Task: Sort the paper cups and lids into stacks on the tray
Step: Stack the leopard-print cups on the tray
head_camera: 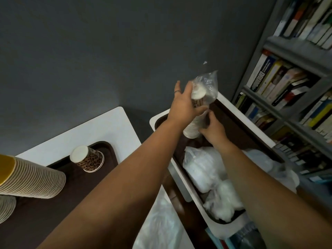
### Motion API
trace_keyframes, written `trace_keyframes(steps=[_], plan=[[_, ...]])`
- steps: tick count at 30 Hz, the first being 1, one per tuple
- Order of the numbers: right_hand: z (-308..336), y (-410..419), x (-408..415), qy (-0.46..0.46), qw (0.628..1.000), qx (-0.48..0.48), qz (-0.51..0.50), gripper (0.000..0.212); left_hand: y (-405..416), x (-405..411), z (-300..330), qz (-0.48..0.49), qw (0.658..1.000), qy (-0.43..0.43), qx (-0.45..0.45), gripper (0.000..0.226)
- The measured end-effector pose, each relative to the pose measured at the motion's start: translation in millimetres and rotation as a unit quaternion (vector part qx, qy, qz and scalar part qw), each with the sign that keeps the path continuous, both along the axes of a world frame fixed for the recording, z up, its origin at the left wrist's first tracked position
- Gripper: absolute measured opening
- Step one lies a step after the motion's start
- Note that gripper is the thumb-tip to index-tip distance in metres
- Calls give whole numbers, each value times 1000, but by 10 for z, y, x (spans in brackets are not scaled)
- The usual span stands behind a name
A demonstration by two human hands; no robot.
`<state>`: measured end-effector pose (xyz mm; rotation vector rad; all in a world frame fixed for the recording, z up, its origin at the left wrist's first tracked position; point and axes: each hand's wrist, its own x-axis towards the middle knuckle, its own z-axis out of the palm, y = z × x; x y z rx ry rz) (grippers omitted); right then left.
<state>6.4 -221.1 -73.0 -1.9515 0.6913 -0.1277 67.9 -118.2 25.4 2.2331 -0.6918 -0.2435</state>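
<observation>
- Both hands are up over the far tray, working one sleeve of nested paper cups (195,115): my left hand (186,103) wraps around the upper part of the stack, thumb on the near side, and my right hand (213,129) pinches the plastic wrap lower down.
- That clear plastic sleeve (208,87) is bunched and crinkled around the top end, thin and glossy, so I judge I am peeling it off the cups while the left hand steadies them.
- Holding the stack tilted and clear of the tray makes room for the wrap to slide off.
- Under my right arm, soft white plastic bags (204,169) lie in the brown tray (231,112), lumpy and translucent; I cannot tell what they hold.
- On the counter (100,128) to the left, a second dark tray (53,194) carries a leopard-print cup (89,159) standing upside down, white base up.
- Beside it at the frame's edge leans a long ribbed stack of beige cups (34,178), rims packed tight, with a gold base showing.
- Sorted stacks seem to gather on that left tray, so the unwrapped cups likely go there.
- A grey bookshelf (294,45) full of books fills the right side.
</observation>
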Motion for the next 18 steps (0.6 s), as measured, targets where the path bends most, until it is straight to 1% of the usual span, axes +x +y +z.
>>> trace_keyframes(steps=[3, 5, 7, 9, 10, 11, 12, 14, 15, 16, 18], plan=[[-48, -16, 5, 10, 994, 110, -27, 51, 41, -40, -116, 31, 998, -29, -41, 62], [-53, -16, 38, 14, 988, 148, -40, 47, 77, -53, -137, 53, 996, -46, -48, 56], [-36, 7, 78, 14, 985, 168, -47, 42, 108, -45, -103, 60, 996, -42, -41, 59], [-9, 51, 124, 16, 976, 208, -64, 36, 145, -32, -56, 39, 999, -17, -24, 73], [-3, 65, 149, 23, 969, 231, -80, 35, 164, -25, -42, 26, 1000, -6, -9, 75], [0, 78, 173, 31, 959, 263, -99, 33, 190, -20, -40, 19, 1000, -3, 2, 70], [20, 100, 190, 35, 941, 313, -123, 32, 230, -24, -41, 17, 1000, -2, 4, 62], [68, 143, 215, 38, 885, 436, -158, 27, 348, -51, -56, 30, 999, 12, -22, 50], [99, 162, 227, 35, 860, 482, -163, 25, 416, -70, -72, 36, 999, 18, -35, 49], [114, 183, 243, 29, 841, 513, -168, 27, 487, -100, -82, 38, 998, 19, -47, 50], [158, 224, 268, 4, 821, 542, -180, 33, 642, -166, -76, 45, 995, 24, -81, 52]])
